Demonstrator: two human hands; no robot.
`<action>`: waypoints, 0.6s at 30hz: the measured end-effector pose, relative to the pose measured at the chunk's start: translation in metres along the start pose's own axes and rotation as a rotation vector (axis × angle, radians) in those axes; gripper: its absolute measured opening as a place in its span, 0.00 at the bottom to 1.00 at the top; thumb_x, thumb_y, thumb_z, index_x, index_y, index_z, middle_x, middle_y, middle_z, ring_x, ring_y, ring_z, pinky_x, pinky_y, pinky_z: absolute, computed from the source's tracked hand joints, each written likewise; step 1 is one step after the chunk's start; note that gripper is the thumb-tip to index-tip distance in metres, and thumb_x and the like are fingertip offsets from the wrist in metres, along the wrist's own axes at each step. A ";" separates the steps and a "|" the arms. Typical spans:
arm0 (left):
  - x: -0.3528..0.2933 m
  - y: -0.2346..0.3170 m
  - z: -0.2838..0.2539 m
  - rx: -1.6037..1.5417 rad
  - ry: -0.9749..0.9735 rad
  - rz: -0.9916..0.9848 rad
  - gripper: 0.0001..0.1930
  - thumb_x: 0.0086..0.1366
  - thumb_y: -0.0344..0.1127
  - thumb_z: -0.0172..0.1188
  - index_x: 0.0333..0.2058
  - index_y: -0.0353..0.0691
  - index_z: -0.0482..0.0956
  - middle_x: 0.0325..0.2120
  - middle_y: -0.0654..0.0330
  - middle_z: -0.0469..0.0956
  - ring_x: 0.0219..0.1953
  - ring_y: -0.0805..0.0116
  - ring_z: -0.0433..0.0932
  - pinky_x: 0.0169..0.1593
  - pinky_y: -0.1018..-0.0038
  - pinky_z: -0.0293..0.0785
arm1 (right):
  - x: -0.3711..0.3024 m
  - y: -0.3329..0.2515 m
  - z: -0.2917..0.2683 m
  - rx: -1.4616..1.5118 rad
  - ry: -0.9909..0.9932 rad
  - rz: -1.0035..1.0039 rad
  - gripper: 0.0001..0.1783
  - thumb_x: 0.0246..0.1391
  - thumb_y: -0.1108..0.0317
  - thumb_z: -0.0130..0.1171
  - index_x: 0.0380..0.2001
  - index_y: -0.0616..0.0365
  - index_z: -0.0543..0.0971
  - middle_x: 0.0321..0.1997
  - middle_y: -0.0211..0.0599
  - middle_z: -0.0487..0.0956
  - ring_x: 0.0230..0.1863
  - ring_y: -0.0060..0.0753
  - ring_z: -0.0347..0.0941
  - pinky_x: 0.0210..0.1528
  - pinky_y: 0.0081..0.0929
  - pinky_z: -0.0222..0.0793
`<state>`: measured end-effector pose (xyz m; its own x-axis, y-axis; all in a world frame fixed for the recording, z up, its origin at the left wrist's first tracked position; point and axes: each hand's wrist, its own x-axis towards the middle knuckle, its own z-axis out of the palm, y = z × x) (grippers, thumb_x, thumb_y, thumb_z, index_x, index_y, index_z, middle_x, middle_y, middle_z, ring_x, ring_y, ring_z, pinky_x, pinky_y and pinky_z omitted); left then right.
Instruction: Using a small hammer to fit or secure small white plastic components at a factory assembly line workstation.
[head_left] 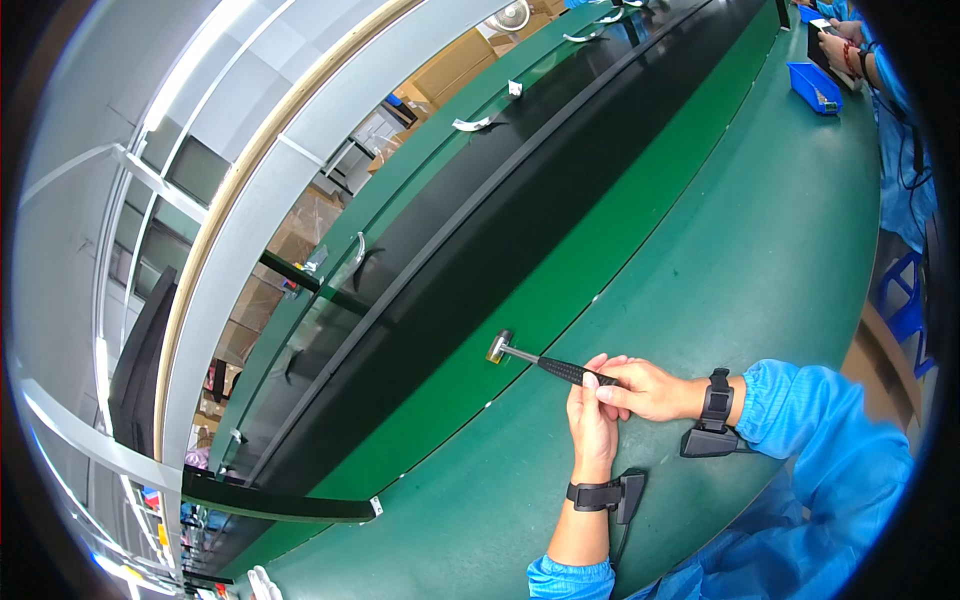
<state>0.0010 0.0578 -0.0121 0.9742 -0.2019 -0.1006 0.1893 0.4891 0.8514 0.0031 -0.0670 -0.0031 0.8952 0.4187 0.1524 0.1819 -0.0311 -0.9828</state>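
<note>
A small hammer (560, 369) with a black textured grip, a thin metal shaft and a metal head with a yellowish face is held over the green work surface, its head toward the far left. My right hand (645, 388) is closed round the end of the grip, coming in from the right. From below, my left hand (592, 420) meets the same end, thumb and fingers closed against the grip and touching my right hand. Part of the left fingers is hidden behind the grip and the other hand.
The green worktable (700, 290) borders a long black conveyor belt (450, 270). Curved white pieces (473, 125) sit along its far edge. At the far right are a blue bin (815, 88) and a co-worker's hands (840, 52). A blue stool (903, 295) stands below the table's right edge.
</note>
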 end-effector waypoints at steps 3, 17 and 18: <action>0.001 -0.001 -0.004 0.060 -0.032 -0.025 0.24 0.69 0.48 0.45 0.50 0.31 0.68 0.45 0.47 0.74 0.28 0.75 0.72 0.24 0.82 0.66 | 0.000 -0.001 -0.002 -0.004 -0.008 -0.006 0.22 0.64 0.51 0.41 0.33 0.60 0.74 0.20 0.31 0.73 0.21 0.24 0.70 0.25 0.25 0.67; 0.001 -0.002 -0.007 0.075 -0.058 -0.066 0.24 0.69 0.46 0.46 0.51 0.29 0.67 0.46 0.47 0.74 0.37 0.69 0.74 0.31 0.79 0.72 | -0.001 0.003 -0.003 -0.018 -0.024 0.007 0.23 0.61 0.51 0.47 0.25 0.61 0.73 0.19 0.33 0.74 0.22 0.26 0.71 0.25 0.26 0.68; 0.001 -0.002 -0.006 0.081 -0.053 -0.066 0.24 0.69 0.46 0.46 0.51 0.29 0.67 0.46 0.47 0.73 0.40 0.67 0.74 0.36 0.77 0.73 | -0.001 0.002 -0.003 -0.018 -0.024 0.007 0.23 0.61 0.51 0.47 0.25 0.61 0.73 0.19 0.33 0.74 0.22 0.26 0.71 0.25 0.26 0.68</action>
<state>0.0024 0.0616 -0.0168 0.9517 -0.2773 -0.1322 0.2401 0.4032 0.8830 0.0036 -0.0700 -0.0047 0.8867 0.4398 0.1426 0.1831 -0.0508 -0.9818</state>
